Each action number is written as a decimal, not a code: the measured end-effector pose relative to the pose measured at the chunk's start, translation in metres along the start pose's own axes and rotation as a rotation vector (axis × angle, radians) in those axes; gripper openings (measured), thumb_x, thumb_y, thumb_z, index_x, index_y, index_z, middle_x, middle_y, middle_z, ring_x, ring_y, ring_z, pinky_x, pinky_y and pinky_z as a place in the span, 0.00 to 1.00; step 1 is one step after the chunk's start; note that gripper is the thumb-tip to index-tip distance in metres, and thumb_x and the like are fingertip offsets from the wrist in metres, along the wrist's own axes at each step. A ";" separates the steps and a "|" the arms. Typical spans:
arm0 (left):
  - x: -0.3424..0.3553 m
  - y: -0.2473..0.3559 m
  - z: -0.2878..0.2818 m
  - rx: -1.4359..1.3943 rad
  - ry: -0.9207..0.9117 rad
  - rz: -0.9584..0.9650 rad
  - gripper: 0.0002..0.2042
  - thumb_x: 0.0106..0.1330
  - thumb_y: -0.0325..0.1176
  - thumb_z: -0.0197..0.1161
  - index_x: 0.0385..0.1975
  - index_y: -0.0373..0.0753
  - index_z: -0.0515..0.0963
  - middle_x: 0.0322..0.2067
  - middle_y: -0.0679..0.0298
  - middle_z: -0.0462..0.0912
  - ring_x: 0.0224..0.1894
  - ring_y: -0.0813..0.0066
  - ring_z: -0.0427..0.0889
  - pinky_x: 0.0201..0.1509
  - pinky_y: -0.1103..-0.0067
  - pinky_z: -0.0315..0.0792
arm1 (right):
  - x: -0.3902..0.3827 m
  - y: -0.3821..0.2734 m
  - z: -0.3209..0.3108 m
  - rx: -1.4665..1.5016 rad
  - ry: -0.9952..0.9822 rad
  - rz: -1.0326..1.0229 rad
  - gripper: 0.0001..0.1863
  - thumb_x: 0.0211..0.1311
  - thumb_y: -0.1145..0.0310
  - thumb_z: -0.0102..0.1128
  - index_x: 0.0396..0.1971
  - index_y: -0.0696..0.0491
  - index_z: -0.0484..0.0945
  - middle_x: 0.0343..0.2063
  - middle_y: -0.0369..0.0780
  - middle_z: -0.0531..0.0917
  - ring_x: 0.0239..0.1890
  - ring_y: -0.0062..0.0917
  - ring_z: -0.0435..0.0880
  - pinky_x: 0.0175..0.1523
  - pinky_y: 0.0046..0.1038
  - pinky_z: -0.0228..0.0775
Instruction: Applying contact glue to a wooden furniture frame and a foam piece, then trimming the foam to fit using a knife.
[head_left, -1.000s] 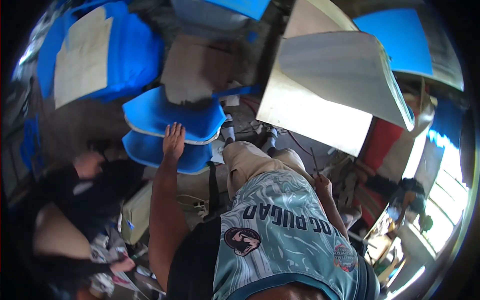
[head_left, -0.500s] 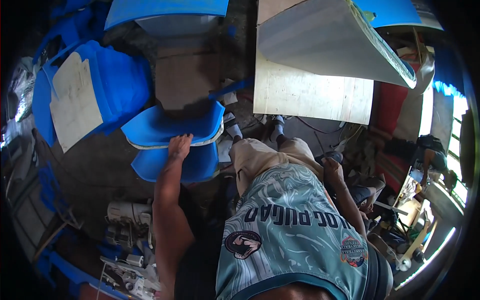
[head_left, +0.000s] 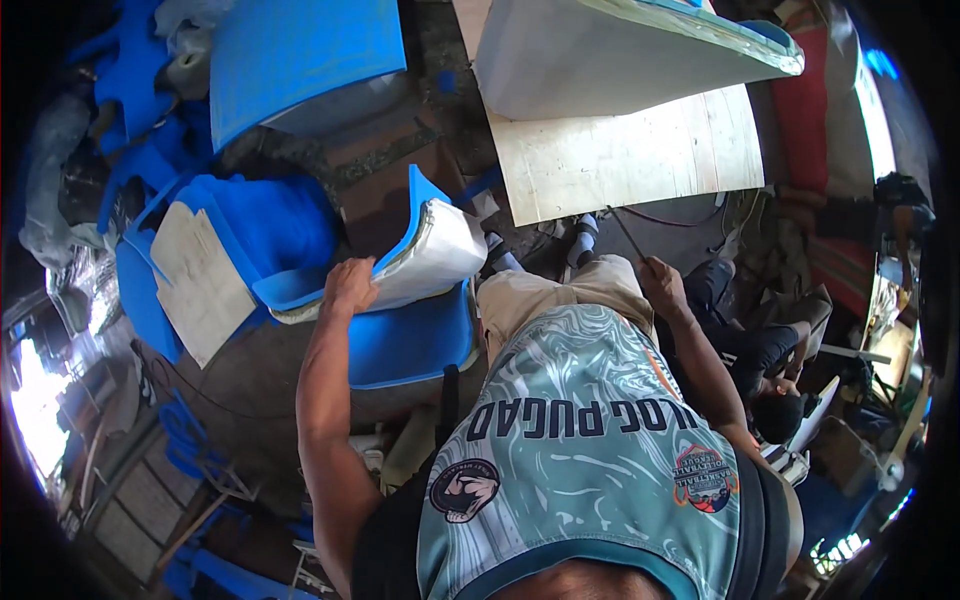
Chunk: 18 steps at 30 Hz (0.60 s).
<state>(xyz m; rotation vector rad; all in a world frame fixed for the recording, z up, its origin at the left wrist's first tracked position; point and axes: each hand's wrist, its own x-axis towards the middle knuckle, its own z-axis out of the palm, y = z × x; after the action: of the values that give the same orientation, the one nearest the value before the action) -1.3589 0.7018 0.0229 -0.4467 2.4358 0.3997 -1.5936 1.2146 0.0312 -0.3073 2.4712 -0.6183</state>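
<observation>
My left hand (head_left: 350, 287) is closed on the rim of a curved blue panel (head_left: 290, 288), which stands tilted. Its pale, whitish back (head_left: 435, 262) and rough trimmed edge face me. Beneath it a second curved blue panel (head_left: 415, 338) shows its smooth blue face. To the right, my right hand (head_left: 662, 285) is closed around one end of a thin dark rod-like tool (head_left: 628, 235) that points forward; its exact kind cannot be made out.
Ahead stands a large whitish curved shell (head_left: 600, 65) above a pale board (head_left: 640, 160). Blue pieces and a stained off-white sheet (head_left: 200, 280) are piled at left. A larger blue panel (head_left: 310, 60) lies far left. A co-worker (head_left: 775, 370) is low at right.
The held panel has tipped up and turned, so its pale back now shows. My right hand has moved forward, bringing the thin tool into clearer sight. The whole view has shifted.
</observation>
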 end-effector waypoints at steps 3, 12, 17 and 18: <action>-0.015 0.007 -0.016 -0.057 -0.015 -0.052 0.19 0.51 0.37 0.68 0.42 0.35 0.81 0.42 0.44 0.83 0.49 0.45 0.81 0.54 0.59 0.74 | 0.004 -0.010 0.006 0.060 -0.005 -0.036 0.16 0.69 0.58 0.54 0.35 0.57 0.78 0.28 0.52 0.80 0.34 0.49 0.82 0.38 0.39 0.71; -0.094 0.033 -0.076 -0.235 0.097 -0.175 0.17 0.50 0.35 0.72 0.38 0.32 0.82 0.38 0.42 0.84 0.45 0.44 0.82 0.52 0.60 0.74 | 0.042 -0.020 0.022 0.043 -0.063 -0.189 0.16 0.69 0.57 0.55 0.35 0.57 0.79 0.27 0.52 0.81 0.33 0.48 0.82 0.37 0.39 0.71; -0.140 0.072 -0.108 -0.276 0.171 -0.229 0.19 0.50 0.36 0.73 0.40 0.31 0.82 0.37 0.41 0.83 0.44 0.45 0.83 0.50 0.61 0.75 | 0.064 -0.033 0.049 0.106 -0.063 -0.337 0.16 0.68 0.57 0.54 0.38 0.56 0.80 0.31 0.53 0.83 0.37 0.50 0.83 0.40 0.40 0.73; -0.147 0.076 -0.107 -0.297 0.208 -0.228 0.20 0.49 0.36 0.73 0.40 0.31 0.82 0.36 0.42 0.83 0.43 0.44 0.83 0.48 0.62 0.75 | 0.073 -0.033 0.057 0.158 -0.057 -0.393 0.17 0.68 0.56 0.54 0.38 0.56 0.80 0.32 0.54 0.83 0.38 0.49 0.83 0.41 0.41 0.74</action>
<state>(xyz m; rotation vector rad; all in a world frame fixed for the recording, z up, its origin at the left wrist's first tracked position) -1.3355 0.7605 0.2097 -0.9251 2.4932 0.6464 -1.6174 1.1406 -0.0293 -0.7467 2.3041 -0.9448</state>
